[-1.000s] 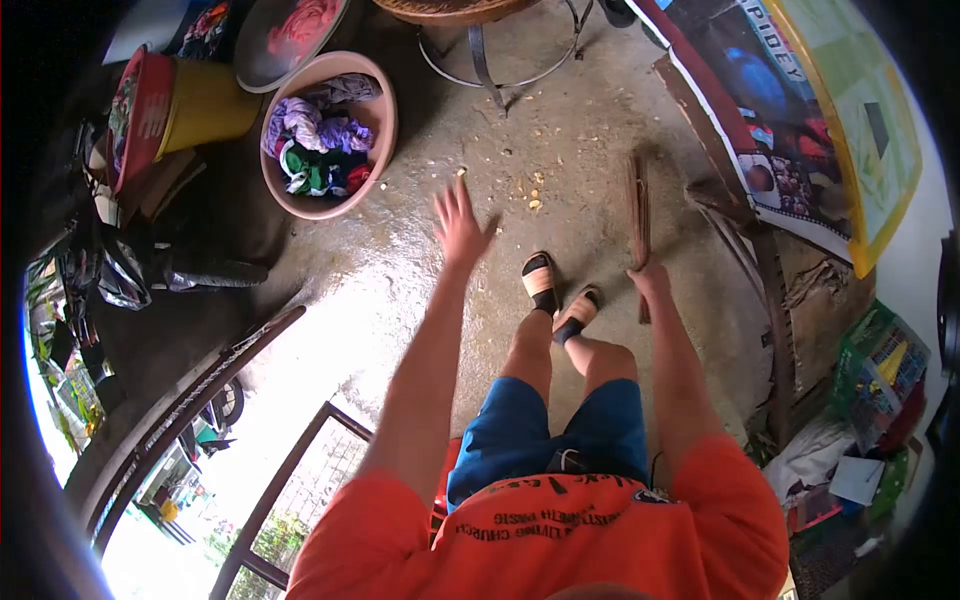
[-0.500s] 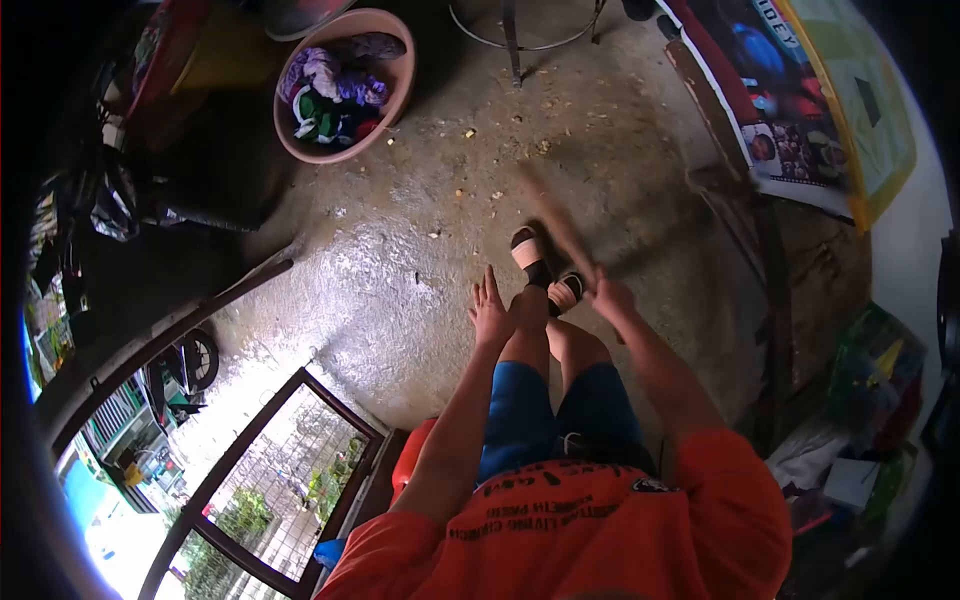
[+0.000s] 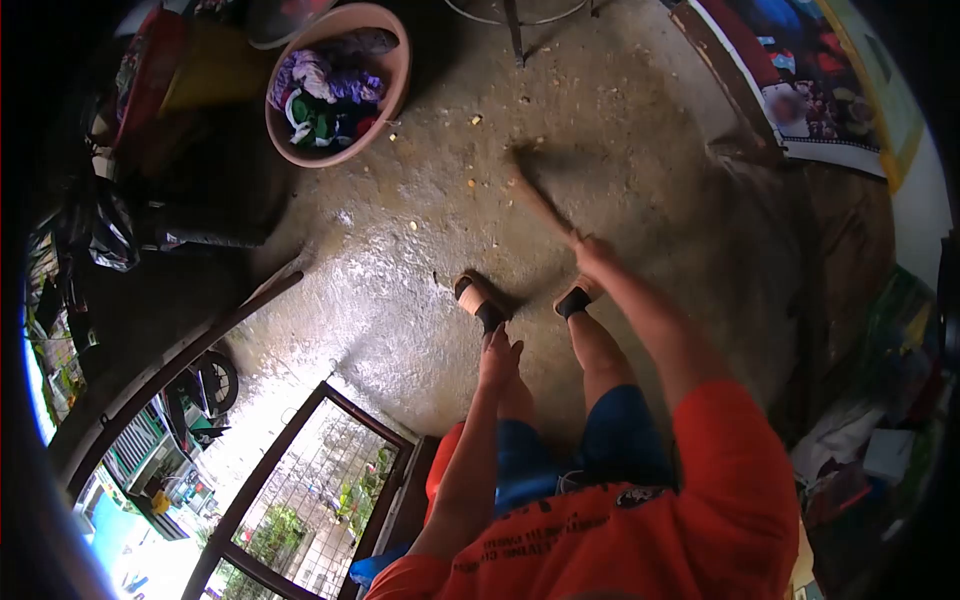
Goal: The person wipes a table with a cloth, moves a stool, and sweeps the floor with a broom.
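Observation:
My right hand is wrapped round the upper end of a slim brown broom. The broom slants away toward the upper left, its far end low over the concrete floor and smeared by motion. My left hand holds nothing; it hangs over my left lower leg with the thumb apart from the fingers. Beyond it is my left sandal, set forward on the floor. My right sandal is just below my right hand. Small pale scraps lie scattered around the broom's far end.
A pink basin of clothes stands at the upper left. Stool legs reach the floor at the top. A printed banner hangs at the upper right. A dark-framed screen door is at the lower left.
My feet have moved apart, the left one leftward. My left hand has lowered toward the leg. My right hand and the broom have shifted up, and the scraps by its far end have scattered.

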{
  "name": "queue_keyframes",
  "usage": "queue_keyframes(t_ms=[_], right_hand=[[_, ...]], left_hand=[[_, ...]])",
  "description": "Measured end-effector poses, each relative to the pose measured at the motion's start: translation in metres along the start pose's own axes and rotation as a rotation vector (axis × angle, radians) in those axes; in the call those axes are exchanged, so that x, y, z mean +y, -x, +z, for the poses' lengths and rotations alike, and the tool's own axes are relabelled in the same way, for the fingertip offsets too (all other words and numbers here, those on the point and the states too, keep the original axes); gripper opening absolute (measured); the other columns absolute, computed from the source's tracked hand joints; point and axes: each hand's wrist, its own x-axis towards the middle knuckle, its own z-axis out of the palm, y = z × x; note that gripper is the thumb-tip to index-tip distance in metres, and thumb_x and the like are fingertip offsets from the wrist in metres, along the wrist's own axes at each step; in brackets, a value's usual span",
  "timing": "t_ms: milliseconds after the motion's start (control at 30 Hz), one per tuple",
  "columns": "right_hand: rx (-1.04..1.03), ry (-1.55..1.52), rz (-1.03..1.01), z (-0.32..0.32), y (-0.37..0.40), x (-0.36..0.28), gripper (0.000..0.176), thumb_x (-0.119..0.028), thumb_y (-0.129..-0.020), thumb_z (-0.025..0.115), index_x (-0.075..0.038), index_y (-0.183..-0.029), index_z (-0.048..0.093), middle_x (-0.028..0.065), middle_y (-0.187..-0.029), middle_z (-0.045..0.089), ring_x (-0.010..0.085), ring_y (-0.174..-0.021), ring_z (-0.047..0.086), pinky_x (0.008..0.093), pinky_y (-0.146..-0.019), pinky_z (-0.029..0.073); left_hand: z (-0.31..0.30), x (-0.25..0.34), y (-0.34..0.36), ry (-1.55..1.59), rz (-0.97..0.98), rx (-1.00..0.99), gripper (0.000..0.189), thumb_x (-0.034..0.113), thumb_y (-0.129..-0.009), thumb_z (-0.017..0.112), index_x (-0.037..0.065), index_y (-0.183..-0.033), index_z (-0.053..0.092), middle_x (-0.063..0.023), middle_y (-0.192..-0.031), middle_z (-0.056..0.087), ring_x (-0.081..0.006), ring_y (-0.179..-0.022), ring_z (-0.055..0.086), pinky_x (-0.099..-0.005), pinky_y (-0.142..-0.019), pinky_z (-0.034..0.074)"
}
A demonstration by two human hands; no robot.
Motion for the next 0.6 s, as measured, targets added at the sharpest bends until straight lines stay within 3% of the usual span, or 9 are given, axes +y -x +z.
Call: queue_keyframes(t_ms=[33, 100, 167, 233, 333, 467, 533, 600], right_hand=[[-0.134, 0.05, -0.021, -0.018, 0.032, -0.034, 0.065, -0.017, -0.085, 0.053, -0.016, -0.142, 0.02, 0.019, -0.107, 0.058, 0.0347, -0.093, 0.06, 0.043, -0.077, 0.049], [-0.215, -0.039, -0.069, 0.009, 0.05, -0.056, 0.072, -0.024, -0.083, 0.057, -0.019, -0.143, 0.017, 0.0172, -0.114, 0.053, 0.0335, -0.092, 0.059, 0.0428, -0.074, 0.049], [-0.07, -0.014, -0.141, 0.019, 0.085, -0.068, 0.073, -0.024, -0.081, 0.058, -0.018, -0.142, 0.019, 0.0183, -0.107, 0.057, 0.0339, -0.086, 0.061, 0.0446, -0.071, 0.05], [-0.065, -0.18, 0.012, -0.001, 0.115, -0.072, 0.072, -0.022, -0.08, 0.06, -0.016, -0.14, 0.022, 0.0195, -0.098, 0.061, 0.036, -0.08, 0.061, 0.0455, -0.069, 0.05], [0.198, -0.284, 0.233, 0.045, 0.1, -0.005, 0.067, -0.02, -0.077, 0.062, -0.012, -0.136, 0.029, 0.0184, -0.089, 0.063, 0.0363, -0.083, 0.061, 0.0456, -0.068, 0.05], [0.368, -0.526, 0.504, 0.037, 0.068, 0.012, 0.053, -0.02, -0.078, 0.062, -0.005, -0.124, 0.043, 0.0184, -0.089, 0.063, 0.034, -0.083, 0.062, 0.0439, -0.069, 0.05], [0.142, -0.399, 0.397, 0.06, 0.048, -0.037, 0.047, -0.02, -0.079, 0.058, -0.003, -0.122, 0.044, 0.021, -0.092, 0.062, 0.0345, -0.084, 0.062, 0.0437, -0.071, 0.05], [-0.141, -0.189, 0.205, 0.126, 0.026, -0.097, 0.047, -0.017, -0.081, 0.052, -0.003, -0.124, 0.041, 0.0237, -0.096, 0.06, 0.0358, -0.089, 0.061, 0.0449, -0.074, 0.049]], left_hand=[[-0.007, -0.002, 0.008, 0.018, -0.018, -0.019, 0.052, 0.026, -0.079, 0.06, 0.007, -0.125, 0.046, -0.0183, -0.11, 0.057, -0.0361, -0.11, 0.05, -0.0408, -0.09, 0.044], [-0.017, -0.02, 0.015, -0.028, 0.0, -0.086, 0.056, 0.028, -0.08, 0.058, 0.01, -0.13, 0.039, -0.0187, -0.114, 0.056, -0.0372, -0.108, 0.051, -0.0422, -0.089, 0.044], [-0.033, -0.038, 0.017, -0.083, 0.034, -0.149, 0.061, 0.03, -0.082, 0.056, 0.013, -0.135, 0.032, -0.0191, -0.118, 0.054, -0.0384, -0.106, 0.053, -0.0436, -0.087, 0.045], [-0.047, -0.055, 0.019, -0.142, 0.005, -0.194, 0.066, 0.031, -0.083, 0.055, 0.015, -0.139, 0.025, -0.0191, -0.122, 0.053, -0.0388, -0.106, 0.053, -0.0447, -0.087, 0.044], [-0.061, -0.071, 0.019, -0.237, -0.229, -0.208, 0.074, 0.034, -0.082, 0.056, 0.016, -0.142, 0.016, -0.0176, -0.125, 0.051, -0.0374, -0.11, 0.051, -0.0452, -0.09, 0.042], [-0.071, -0.102, 0.035, -0.387, -0.174, -0.112, 0.081, 0.037, -0.079, 0.059, 0.017, -0.143, 0.013, -0.0119, -0.134, 0.042, -0.0314, -0.122, 0.042, -0.0517, -0.099, 0.031], [-0.081, -0.109, 0.036, -0.478, -0.189, -0.122, 0.081, 0.038, -0.079, 0.059, 0.019, -0.143, 0.012, -0.0095, -0.138, 0.037, -0.0281, -0.127, 0.036, -0.0561, -0.103, 0.024], [-0.089, -0.111, 0.032, -0.453, -0.15, -0.056, 0.079, 0.042, -0.08, 0.056, 0.019, -0.143, 0.013, -0.0071, -0.141, 0.031, -0.0258, -0.129, 0.034, -0.0608, -0.102, 0.021]])
